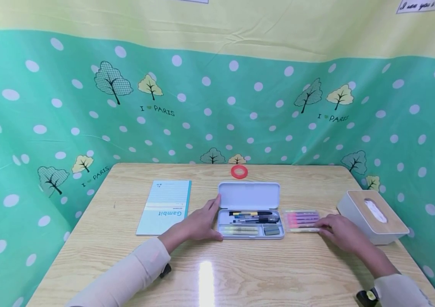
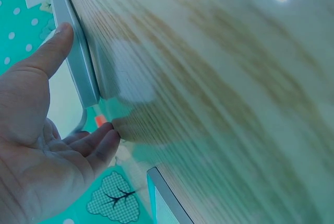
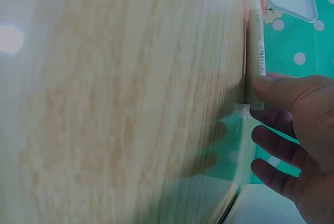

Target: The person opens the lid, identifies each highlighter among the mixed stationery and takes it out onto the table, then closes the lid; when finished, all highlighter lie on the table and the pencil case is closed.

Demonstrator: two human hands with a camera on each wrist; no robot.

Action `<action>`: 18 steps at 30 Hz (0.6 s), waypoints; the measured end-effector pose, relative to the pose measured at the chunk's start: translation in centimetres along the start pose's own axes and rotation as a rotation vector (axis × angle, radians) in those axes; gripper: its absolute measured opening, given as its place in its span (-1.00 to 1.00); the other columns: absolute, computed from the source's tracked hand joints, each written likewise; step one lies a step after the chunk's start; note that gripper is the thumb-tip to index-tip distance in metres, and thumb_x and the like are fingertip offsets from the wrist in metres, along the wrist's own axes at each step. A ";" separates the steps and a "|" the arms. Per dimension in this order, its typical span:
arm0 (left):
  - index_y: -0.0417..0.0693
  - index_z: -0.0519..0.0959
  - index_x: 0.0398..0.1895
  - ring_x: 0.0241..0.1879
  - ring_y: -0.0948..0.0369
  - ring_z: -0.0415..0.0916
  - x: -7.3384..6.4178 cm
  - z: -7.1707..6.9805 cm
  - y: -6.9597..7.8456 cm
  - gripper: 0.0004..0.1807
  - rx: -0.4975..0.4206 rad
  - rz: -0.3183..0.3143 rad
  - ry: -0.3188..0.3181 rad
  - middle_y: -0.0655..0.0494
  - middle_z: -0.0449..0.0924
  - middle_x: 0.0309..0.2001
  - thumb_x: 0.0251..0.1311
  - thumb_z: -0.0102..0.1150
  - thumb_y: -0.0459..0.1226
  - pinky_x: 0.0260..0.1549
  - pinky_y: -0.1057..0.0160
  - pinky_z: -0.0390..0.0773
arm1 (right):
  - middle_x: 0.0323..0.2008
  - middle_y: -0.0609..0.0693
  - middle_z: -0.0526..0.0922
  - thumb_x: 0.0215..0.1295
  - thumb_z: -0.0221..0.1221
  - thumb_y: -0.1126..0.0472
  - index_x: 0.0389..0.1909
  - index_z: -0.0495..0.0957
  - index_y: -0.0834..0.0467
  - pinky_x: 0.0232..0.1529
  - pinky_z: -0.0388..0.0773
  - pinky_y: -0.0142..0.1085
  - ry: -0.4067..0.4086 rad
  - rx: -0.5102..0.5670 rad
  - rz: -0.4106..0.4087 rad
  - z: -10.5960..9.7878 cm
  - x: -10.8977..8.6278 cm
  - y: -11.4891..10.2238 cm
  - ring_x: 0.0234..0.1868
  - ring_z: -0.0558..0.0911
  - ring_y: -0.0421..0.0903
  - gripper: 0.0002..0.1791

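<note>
A white pencil case (image 1: 250, 238) lies on the table with its lid raised at the back. Several pens (image 1: 256, 220) fill its rear section; a clear pack of pale yellow sticks (image 1: 240, 230) and a small grey block (image 1: 271, 230) lie in front. My left hand (image 1: 200, 222) spans the case's left side, thumb at the front corner, other fingers extended near the hinge; its thumb touches the case's wall (image 2: 83, 62) in the left wrist view. To the right, my right hand (image 1: 341, 231) pinches the end of a clear pack of coloured pens (image 1: 301, 221), its thumb on the edge (image 3: 255, 51) of the pack.
A Gambit notebook (image 1: 165, 207) is left of the case. Behind the raised lid lies a red tape ring (image 1: 239, 172). A white tissue box with a wooden top (image 1: 359, 200) stands just right of my right hand. Patterned cloth (image 1: 255, 106) hangs round the wooden table (image 1: 252, 273).
</note>
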State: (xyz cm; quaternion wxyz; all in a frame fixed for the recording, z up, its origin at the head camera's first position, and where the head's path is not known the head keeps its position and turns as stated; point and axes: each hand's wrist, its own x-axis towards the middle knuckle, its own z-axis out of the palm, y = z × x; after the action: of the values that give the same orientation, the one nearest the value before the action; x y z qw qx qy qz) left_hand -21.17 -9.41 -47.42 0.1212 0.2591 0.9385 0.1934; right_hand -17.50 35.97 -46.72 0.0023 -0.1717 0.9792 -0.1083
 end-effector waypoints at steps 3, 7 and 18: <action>-0.02 -0.42 0.66 0.51 -0.03 0.25 0.0 0.0 0.0 0.48 0.003 0.002 -0.001 -0.09 -0.07 0.65 -0.01 0.47 0.26 0.49 0.07 0.34 | -0.27 -0.05 0.75 0.23 0.37 0.24 -0.21 0.76 0.03 -0.24 0.67 -0.10 -0.006 -0.001 0.012 -0.1 0.1 0.0 -0.26 0.66 -0.11 -0.88; 0.00 -0.43 0.66 0.52 -0.03 0.23 0.0 0.0 -0.1 0.48 -0.003 0.001 -0.004 -0.08 -0.08 0.65 -0.01 0.47 0.25 0.49 0.07 0.33 | -0.33 -0.11 0.71 0.20 0.39 0.24 -0.25 0.75 0.03 -0.30 0.62 -0.21 0.017 -0.007 0.011 0.0 0.0 0.1 -0.31 0.59 -0.21 -0.89; -0.05 -0.38 0.67 0.49 -0.03 0.28 -0.2 -0.2 0.2 0.46 0.003 0.013 0.011 -0.11 -0.02 0.63 0.00 0.48 0.22 0.47 0.08 0.37 | -0.36 -0.10 0.67 0.19 0.40 0.22 -0.32 0.71 0.01 -0.30 0.59 -0.18 0.023 -0.023 0.093 0.6 0.2 0.2 -0.34 0.53 -0.19 -0.92</action>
State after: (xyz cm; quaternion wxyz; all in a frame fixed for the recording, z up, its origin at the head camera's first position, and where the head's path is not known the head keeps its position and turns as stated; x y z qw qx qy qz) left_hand -20.98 -9.42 -47.11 0.1145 0.2643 0.9377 0.1940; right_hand -17.72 35.99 -47.36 -0.0057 -0.1248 0.9872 -0.0990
